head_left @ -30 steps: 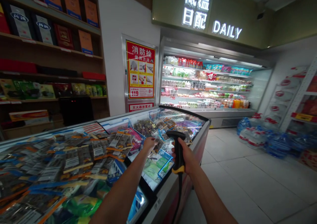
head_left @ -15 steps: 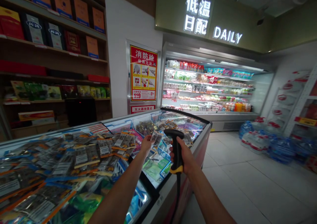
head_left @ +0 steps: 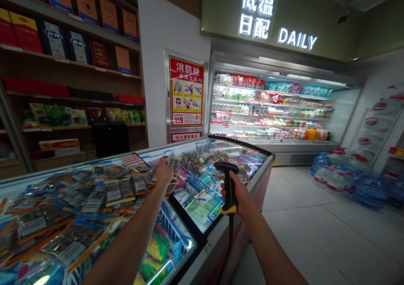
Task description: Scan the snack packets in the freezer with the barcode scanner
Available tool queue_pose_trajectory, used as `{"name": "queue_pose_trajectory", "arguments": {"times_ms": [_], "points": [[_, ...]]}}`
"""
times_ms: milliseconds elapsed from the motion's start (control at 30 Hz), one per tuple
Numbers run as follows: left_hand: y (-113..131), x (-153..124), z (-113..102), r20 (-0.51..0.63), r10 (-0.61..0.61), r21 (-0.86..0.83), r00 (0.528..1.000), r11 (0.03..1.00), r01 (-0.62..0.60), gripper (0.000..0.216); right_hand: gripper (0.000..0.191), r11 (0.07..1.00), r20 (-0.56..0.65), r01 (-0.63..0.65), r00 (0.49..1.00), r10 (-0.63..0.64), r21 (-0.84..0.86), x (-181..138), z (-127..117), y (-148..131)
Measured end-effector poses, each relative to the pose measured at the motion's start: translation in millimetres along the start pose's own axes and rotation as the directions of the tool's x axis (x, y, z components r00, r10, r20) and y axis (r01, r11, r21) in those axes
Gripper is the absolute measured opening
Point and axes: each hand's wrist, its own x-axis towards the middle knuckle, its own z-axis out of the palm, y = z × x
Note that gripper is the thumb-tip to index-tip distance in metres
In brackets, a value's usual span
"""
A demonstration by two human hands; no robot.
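Note:
My right hand point(head_left: 238, 194) grips a black barcode scanner point(head_left: 227, 185) with a yellow band, its cord hanging down, held over the edge of the chest freezer point(head_left: 249, 180). My left hand point(head_left: 164, 170) reaches out over the freezer and holds a small clear food packet point(head_left: 174, 162) by its edge, lifted above the piled packets. Many flat packets with orange and blue strips point(head_left: 94, 196) lie across the freezer's glass lid on the left. Blue wire baskets point(head_left: 198, 186) of packaged goods show inside the open part.
Wooden shelves point(head_left: 72, 62) with boxed goods line the left wall. A red fire-hydrant notice point(head_left: 186, 91) hangs on the white pillar. An open chilled cabinet point(head_left: 271, 112) stands at the back under a lit DAILY sign. Packs of bottled water point(head_left: 344, 180) sit on the tiled floor at right.
My left hand has moved left and farther out over the freezer, carrying the packet it picked up. The scanner hand stayed about where it was. The view shifted slightly.

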Motion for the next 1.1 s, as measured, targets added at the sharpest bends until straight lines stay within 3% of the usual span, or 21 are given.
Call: {"name": "queue_pose_trajectory", "arguments": {"times_ms": [133, 333, 433, 533, 667, 800, 967, 1100], "points": [[-15.7, -1.2, -19.6, -0.032, -0.039, 0.128, 0.999, 0.991, 0.043, 0.041, 0.025, 1.0, 0.03, 0.004, 1.0, -0.004, 0.007, 2.5, 6.6, 4.8], [-35.6, 0.3, -30.1, -0.097, 0.05, 0.3, 0.994, 0.954, -0.019, 0.038, 0.024, 1.0, 0.029, 0.006, 1.0, -0.006, -0.018, 7.2, 14.8, 10.7], [-34.7, -1.5, -31.2, -0.149, 0.105, 0.367, 0.983, 0.929, -0.044, 0.036, 0.025, 1.0, 0.024, 0.019, 1.0, -0.018, -0.024, 9.8, 11.8, 11.2], [-18.9, -9.7, -24.3, -0.196, 0.165, 0.37, 0.967, 0.925, -0.083, 0.036, 0.025, 0.999, -0.018, 0.036, 0.999, -0.037, -0.038, 12.6, 3.4, 9.0], [18.1, -26.3, 6.3, -0.081, 0.269, 0.293, 0.96, 0.927, -0.235, 0.037, 0.026, 0.995, -0.085, 0.069, 0.994, -0.075, -0.07, 16.1, -12.6, 2.6], [51.6, -47.0, 58.3, 0.142, 0.303, 0.184, 0.942, 0.927, -0.326, 0.037, 0.026, 0.994, -0.137, 0.077, 0.987, -0.087, -0.076, 20.9, -29.7, -3.4], [72.1, -70.5, 120.5, 0.448, 0.287, 0.111, 0.847, 0.922, -0.372, 0.044, 0.028, 0.994, -0.184, 0.074, 0.979, -0.089, -0.086, 27.0, -47.4, -5.6], [74.0, -77.2, 143.7, 0.573, 0.189, 0.19, 0.797, 0.916, -0.354, 0.061, 0.029, 0.993, -0.213, 0.07, 0.973, -0.088, -0.094, 28.4, -55.8, -5.9]]}}
